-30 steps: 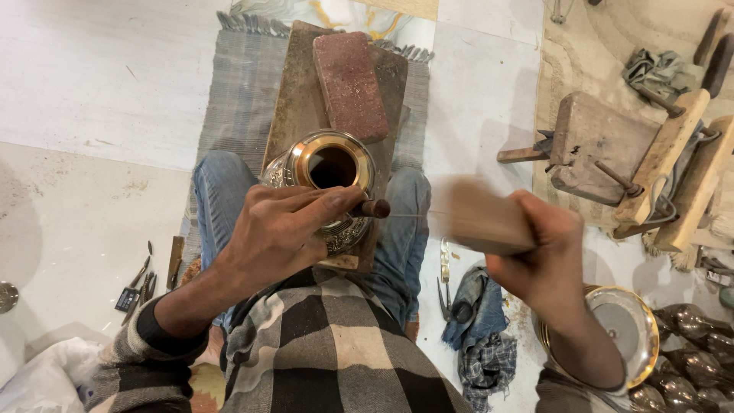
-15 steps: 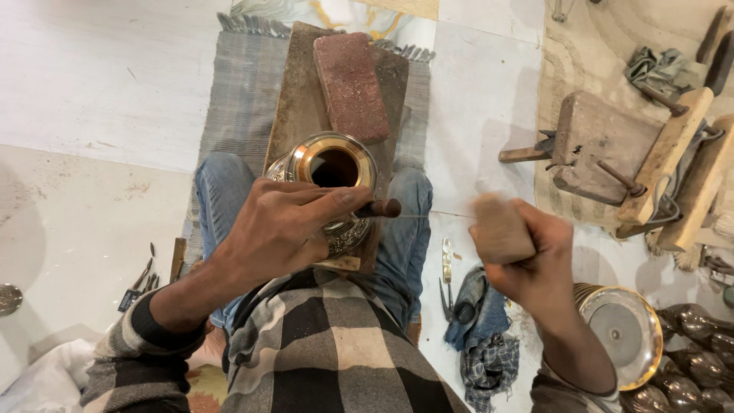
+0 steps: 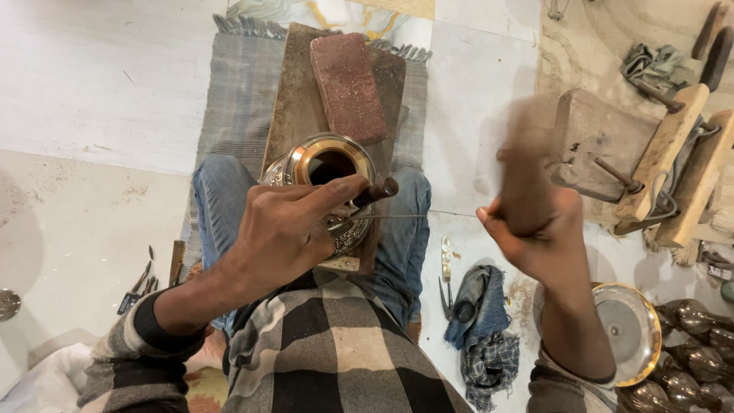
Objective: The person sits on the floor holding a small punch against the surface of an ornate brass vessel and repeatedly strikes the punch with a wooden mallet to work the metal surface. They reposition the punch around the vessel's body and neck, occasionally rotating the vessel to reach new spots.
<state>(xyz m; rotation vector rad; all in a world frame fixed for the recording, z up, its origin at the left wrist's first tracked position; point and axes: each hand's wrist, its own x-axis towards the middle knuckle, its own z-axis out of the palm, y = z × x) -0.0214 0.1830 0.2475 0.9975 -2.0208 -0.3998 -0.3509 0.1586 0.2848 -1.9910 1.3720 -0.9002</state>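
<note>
Vase: I see the engraved metal vase (image 3: 325, 172) on my lap, mouth up, inside dark.
Left hand (image 3: 287, 233): clamped on a thin chisel (image 3: 375, 191) against the vase's rim.
Right hand (image 3: 547, 237): at 3 o'clock, gripping a blurred wooden mallet (image 3: 527, 172).
Brick (image 3: 348, 88): 12 o'clock, on plank (image 3: 294, 99).

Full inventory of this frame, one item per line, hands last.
metal pot: 1, silver and brass, on the board between the knees
punch tool: 1, dark, tip on the pot
brick: 1, red, far end of board
wooden board: 1, brown, on the mat
mat: 1, grey, on the floor
wooden blocks: several, tan, right
metal dish: 1, brass-rimmed, lower right
cloth: 1, blue check, floor
small tools: a few, dark, floor left
left hand: holds punch tool
right hand: raised, holds blurred mallet
</note>
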